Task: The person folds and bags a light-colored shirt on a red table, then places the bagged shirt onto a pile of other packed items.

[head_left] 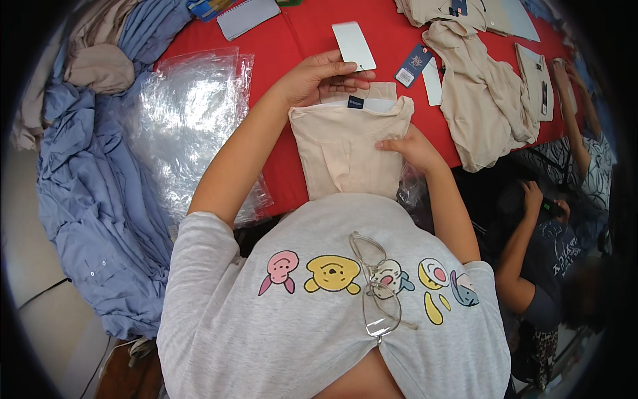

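Observation:
A folded beige garment [345, 143] with a small dark neck label [355, 102] is held up just in front of me, its collar facing away. My right hand [417, 147] grips its right edge, thumb on the front and the other fingers hidden behind. Beyond the collar, my left hand [322, 74] pinches a blank white card tag [354, 48] between thumb and forefinger. The other fingers of that hand curl close to the collar. A navy hang tag [413, 64] and a white tag [432, 81] lie to the right of the garment.
On the red-covered table [292, 40] lie clear plastic bags [189, 120], a notebook [247, 18], a loose beige garment [475, 93] and folded beige ones [533, 80]. Blue garments [100, 199] hang over at left. Other people's arms [522, 249] show at right.

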A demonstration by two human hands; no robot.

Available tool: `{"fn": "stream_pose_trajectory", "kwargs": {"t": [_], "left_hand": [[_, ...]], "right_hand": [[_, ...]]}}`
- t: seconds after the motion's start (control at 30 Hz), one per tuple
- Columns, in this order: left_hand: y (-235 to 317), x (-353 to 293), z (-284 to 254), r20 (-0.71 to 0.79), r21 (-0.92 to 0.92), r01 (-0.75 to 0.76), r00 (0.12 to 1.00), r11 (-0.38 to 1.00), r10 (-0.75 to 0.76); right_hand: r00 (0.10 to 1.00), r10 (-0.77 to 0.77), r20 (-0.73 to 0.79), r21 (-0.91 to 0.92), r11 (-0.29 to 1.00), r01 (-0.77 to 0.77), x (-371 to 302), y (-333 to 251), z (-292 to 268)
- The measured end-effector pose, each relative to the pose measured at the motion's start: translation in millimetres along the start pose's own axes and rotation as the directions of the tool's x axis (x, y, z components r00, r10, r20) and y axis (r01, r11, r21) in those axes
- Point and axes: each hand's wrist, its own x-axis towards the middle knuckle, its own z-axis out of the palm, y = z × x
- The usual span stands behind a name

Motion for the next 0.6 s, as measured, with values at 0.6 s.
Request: {"fn": "stream_pose_trajectory", "kwargs": {"t": [0.6], "left_hand": [[-123,-120,42,0.237,0.964,-0.26,0.932,0.048,0.275]], "right_hand": [[0.928,-0.131,-0.349,0.01,0.99,0.144,34,4,-21]]}}
